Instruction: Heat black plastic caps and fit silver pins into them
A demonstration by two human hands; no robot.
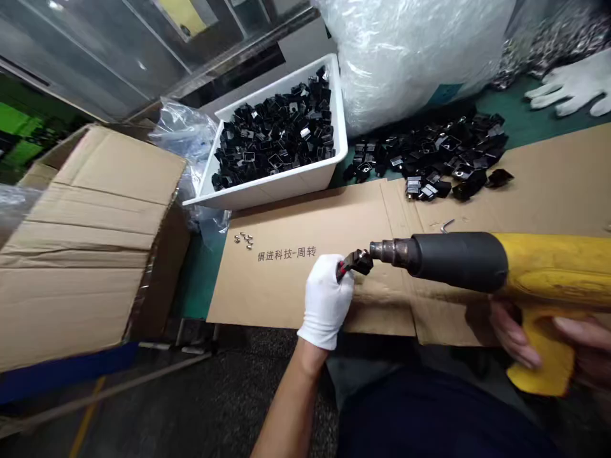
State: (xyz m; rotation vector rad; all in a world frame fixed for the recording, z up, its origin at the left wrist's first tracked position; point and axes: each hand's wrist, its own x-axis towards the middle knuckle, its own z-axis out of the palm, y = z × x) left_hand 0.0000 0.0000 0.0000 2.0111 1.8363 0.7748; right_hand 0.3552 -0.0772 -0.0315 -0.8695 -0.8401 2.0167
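1. Green tabletop (198, 273), running beneath most of the goods listed.
2. Brown corrugated cardboard box (86, 235), flap outward, at the left of the tabletop.
3. Flat brown cardboard sheet (286, 296), printed with dark Chinese characters, laid on the tabletop.
4. Bulky translucent plastic bag (420, 51), behind the work area, just right of the bin.
5. White rectangular plastic bin (286, 189), tapered, at the sheet's far edge; filled with small black glossy parts (277, 130).
6. Yellow and dark-grey heat gun (501, 264) with stepped metal nozzle, pointing left over the sheet.
7. Loose heap of black parts (429, 152), right of the bin, below the bag.
8. Right hand (587, 340), bare, blurred; wrapped around the heat gun's yellow handle.
9. Left hand (327, 292), in a white knit glove; fingers closed on the black angular piece.
10. Spare white glove (577, 89), lying at the far right.
11. Black angular piece (359, 261), red patch near the fingers; held above the sheet at the nozzle's mouth. Whether it touches the nozzle cannot be told.
12. L-shaped metal key (447, 225), near the heap, beyond the heat gun.
13. Several small silvery metal pieces (249, 238), grouped on the sheet's left part, beside the printing.
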